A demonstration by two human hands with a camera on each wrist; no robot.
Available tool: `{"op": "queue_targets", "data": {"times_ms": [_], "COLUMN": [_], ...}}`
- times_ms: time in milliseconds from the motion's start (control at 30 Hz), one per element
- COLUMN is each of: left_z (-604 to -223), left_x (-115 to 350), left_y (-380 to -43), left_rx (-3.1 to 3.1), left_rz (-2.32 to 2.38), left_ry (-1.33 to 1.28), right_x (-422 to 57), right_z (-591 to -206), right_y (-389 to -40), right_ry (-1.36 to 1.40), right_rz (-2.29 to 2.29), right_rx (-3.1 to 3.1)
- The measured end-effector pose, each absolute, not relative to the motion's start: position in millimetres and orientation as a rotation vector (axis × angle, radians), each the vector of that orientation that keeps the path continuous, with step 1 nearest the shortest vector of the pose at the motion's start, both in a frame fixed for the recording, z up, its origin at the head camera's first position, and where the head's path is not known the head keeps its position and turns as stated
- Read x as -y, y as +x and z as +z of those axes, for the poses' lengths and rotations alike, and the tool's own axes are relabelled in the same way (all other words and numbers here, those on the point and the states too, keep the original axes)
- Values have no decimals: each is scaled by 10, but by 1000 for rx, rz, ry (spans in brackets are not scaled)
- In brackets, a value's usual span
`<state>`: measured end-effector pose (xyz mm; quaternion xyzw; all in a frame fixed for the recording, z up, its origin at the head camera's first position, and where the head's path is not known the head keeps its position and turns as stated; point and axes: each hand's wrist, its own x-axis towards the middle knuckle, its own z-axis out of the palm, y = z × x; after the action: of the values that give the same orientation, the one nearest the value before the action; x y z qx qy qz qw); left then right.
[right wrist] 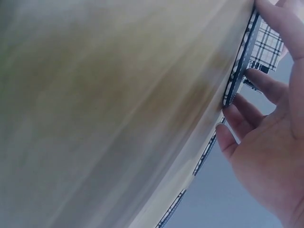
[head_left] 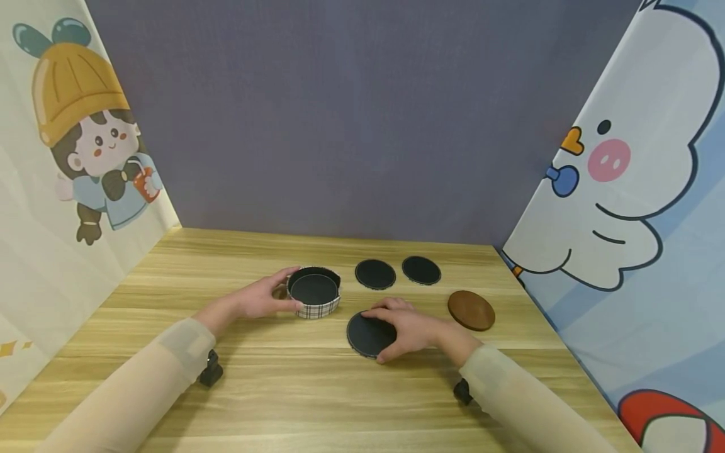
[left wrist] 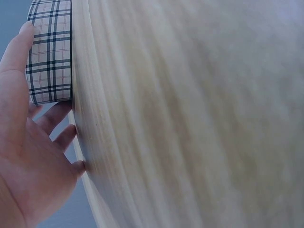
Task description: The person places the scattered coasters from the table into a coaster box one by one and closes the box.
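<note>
A round coaster holder [head_left: 314,309], black inside with a plaid outer wall, stands on the table. My left hand [head_left: 265,298] grips its left side, thumb on the near wall and fingers at the far side; in the left wrist view the thumb presses on the plaid wall [left wrist: 51,57]. To the right of the holder is a round black coaster [head_left: 362,336]. My right hand [head_left: 412,328] reaches over it from the right and holds it by its rim, thumb at the near edge. The right wrist view shows fingertips at the coaster's plaid-trimmed edge [right wrist: 232,78].
Two more black coasters [head_left: 376,274] [head_left: 421,270] lie farther back, right of the holder. A brown round wooden disc [head_left: 471,310] sits to the right of my right hand. A grey panel [head_left: 340,126] closes off the back of the wooden table [head_left: 294,396], with printed cloths at both sides.
</note>
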<state>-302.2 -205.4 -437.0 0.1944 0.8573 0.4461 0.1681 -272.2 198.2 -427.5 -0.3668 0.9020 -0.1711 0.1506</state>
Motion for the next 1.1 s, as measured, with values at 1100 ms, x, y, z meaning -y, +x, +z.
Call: {"op": "queue_targets", "data": {"times_ms": [1100], "left_z": [-4394], "left_x": [2050], "left_y": [-3032], "left_rx": [-2462], "left_rz": [1258], "left_ry": [572], "right_x": [-1967], "right_z": [-4204], "right_y": [-2747], "right_ry": [-1013], "right_rz": [-633], "right_rx": [-2746]}}
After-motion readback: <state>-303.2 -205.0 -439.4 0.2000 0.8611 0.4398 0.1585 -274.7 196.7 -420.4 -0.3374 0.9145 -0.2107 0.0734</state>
